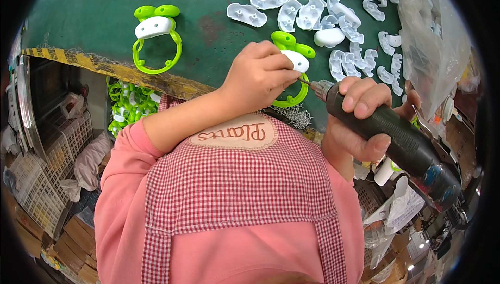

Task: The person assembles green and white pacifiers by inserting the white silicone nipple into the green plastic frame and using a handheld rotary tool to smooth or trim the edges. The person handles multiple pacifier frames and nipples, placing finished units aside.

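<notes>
Left hand (260,73): curled over the green-and-white ring piece (297,61), fingertips drawn together beside the driver bit (308,82); what is pinched between them is hidden and cannot be told. Right hand (359,109): wrapped around a dark power screwdriver (398,130), its bit pointed at the ring piece.

Ring piece: laid on the green tabletop (104,18) near its front edge, directly before the wearer; white body, green knobs at the far side, green ring toward the apron (234,190).

Handling note, as judged: a screw-driving step. The bit is best aligned squarely with the hole, the piece kept from turning, the fingertips kept clear once the bit is seated, and pressure eased when the screw is flush, lest the plastic be cracked.

Nearby: small metal screws (296,116), heaped at the table edge. Left: one similar ring piece (155,27), apart. Far right: white shells (311,14), scattered; clear plastic bag (435,49) beyond.
</notes>
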{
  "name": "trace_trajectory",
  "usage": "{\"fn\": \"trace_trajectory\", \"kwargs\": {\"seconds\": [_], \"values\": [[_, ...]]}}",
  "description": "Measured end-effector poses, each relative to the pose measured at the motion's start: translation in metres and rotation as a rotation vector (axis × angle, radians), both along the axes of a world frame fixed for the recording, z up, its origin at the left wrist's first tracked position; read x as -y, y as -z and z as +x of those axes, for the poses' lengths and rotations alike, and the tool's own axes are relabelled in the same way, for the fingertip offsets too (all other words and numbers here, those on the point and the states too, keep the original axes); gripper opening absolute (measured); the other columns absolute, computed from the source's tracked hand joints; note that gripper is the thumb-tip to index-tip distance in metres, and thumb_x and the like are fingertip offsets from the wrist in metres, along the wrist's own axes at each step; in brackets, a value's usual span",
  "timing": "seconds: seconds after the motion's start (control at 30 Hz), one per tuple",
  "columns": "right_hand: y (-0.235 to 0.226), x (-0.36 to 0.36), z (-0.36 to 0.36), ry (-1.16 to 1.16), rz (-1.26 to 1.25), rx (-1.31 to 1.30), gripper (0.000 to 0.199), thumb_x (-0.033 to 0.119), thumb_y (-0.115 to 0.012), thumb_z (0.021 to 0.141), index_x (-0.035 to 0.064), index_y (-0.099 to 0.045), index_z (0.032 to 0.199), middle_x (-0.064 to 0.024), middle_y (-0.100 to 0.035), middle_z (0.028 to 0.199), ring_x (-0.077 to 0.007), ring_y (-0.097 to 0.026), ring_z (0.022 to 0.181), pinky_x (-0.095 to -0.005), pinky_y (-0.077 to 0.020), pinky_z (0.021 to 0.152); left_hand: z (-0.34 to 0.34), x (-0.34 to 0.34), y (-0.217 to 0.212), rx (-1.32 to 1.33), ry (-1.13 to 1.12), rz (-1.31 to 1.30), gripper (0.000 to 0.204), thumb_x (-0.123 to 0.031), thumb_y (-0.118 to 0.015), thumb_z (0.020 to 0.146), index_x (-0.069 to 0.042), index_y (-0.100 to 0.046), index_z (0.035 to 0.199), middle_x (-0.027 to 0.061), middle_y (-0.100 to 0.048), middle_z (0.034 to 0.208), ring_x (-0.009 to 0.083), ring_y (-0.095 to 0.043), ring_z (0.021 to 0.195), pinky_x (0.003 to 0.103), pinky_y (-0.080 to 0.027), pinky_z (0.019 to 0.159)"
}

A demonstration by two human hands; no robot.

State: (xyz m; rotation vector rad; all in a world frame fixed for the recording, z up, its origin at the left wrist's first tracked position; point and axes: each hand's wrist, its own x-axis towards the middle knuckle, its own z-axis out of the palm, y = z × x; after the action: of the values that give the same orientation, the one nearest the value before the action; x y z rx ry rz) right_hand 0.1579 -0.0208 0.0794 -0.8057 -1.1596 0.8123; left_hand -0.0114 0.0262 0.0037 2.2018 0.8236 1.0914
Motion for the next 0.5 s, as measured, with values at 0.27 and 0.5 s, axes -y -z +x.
{"fn": "trace_trajectory", "kwargs": {"seconds": [0.27, 0.5], "values": [[-0.002, -0.007, 0.014, -0.124, -0.203, 0.288, 0.053, 0.045, -0.074, 0.081, 0.0028, -0.049, 0.101, -0.0069, -0.063, 0.082, -0.0187, -0.063, 0.082, -0.0320, -0.0325, 0.101, -0.001, -0.028, 0.002, -0.024, 0.023, 0.076, 0.018, -0.011, -0.079, 0.064, -0.009, -0.068, 0.077, -0.0016, -0.068, 0.092, 0.0240, -0.062, 0.093, 0.036, -0.052, 0.082], [0.020, -0.021, 0.003, -0.215, -0.042, 0.133, 0.063, 0.026, -0.075, 0.084, 0.0023, -0.038, 0.129, -0.0106, -0.063, 0.087, -0.0220, -0.062, 0.083, -0.0380, -0.0450, 0.089, 0.001, -0.031, 0.018, -0.048, 0.104, -0.143, 0.013, -0.013, -0.079, 0.068, -0.008, -0.067, 0.072, -0.0002, -0.072, 0.097, 0.0268, -0.061, 0.113, 0.039, -0.051, 0.092]]}}
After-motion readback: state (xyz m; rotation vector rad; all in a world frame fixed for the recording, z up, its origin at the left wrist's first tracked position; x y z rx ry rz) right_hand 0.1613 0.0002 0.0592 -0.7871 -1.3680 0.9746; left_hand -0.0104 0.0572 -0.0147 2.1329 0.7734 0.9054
